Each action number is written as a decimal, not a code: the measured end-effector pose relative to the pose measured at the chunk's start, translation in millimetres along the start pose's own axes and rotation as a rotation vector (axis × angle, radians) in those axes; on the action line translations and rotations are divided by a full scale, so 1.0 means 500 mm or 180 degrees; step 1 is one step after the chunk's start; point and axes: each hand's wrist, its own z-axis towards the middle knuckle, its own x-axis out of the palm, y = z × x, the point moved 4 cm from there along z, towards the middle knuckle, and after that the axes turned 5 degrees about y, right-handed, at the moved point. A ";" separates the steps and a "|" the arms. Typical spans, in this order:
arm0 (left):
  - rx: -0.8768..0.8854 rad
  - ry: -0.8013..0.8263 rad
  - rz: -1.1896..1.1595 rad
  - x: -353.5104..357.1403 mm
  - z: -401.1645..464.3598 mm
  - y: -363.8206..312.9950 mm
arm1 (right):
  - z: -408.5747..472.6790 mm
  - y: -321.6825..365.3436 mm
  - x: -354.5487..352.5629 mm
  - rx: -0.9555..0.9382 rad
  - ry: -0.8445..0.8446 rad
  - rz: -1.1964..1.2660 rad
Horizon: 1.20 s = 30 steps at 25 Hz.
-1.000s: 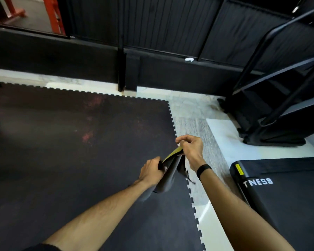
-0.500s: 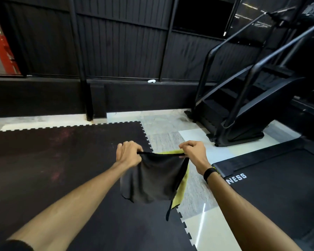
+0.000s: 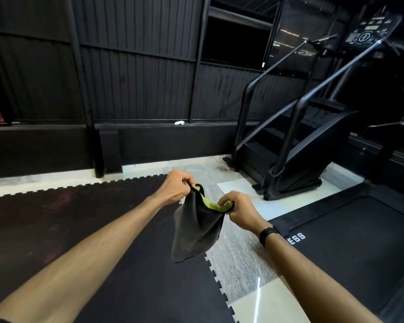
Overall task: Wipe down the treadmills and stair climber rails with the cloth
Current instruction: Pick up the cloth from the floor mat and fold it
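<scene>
Your view is dim overall. Glare streaks the pale floor tiles; the dark wall panels lose detail, and straight lines bow at the edges.

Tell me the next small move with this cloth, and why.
Probably fold the cloth into a pad in one hand and step toward the stair climber. The left hand and right hand each pinch a top corner, so it hangs loose, touching no machine. The stair climber's rails stand ahead to the right, beyond arm's reach, it seems.
</scene>
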 end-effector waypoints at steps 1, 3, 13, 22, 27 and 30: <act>-0.0047 0.0003 -0.0294 0.002 -0.002 -0.002 | 0.003 0.004 -0.007 -0.0084 -0.0081 0.0113; -0.0153 -0.0029 -0.1070 0.010 -0.007 -0.010 | 0.011 0.010 -0.021 -0.0157 -0.0128 0.0405; -0.0094 0.0061 -0.1414 0.036 0.003 -0.078 | -0.004 0.045 0.006 -0.0087 0.0893 0.1451; 0.0070 -0.0108 -0.0620 0.019 0.005 -0.115 | 0.004 0.079 -0.005 -0.0528 0.0227 -0.0656; 0.0207 -0.0018 -0.0547 0.013 0.005 -0.133 | 0.008 0.064 -0.015 -0.0065 0.0233 -0.1572; 0.0336 0.0128 -0.0547 0.008 0.007 -0.142 | 0.008 0.051 -0.025 0.0071 0.0445 -0.1679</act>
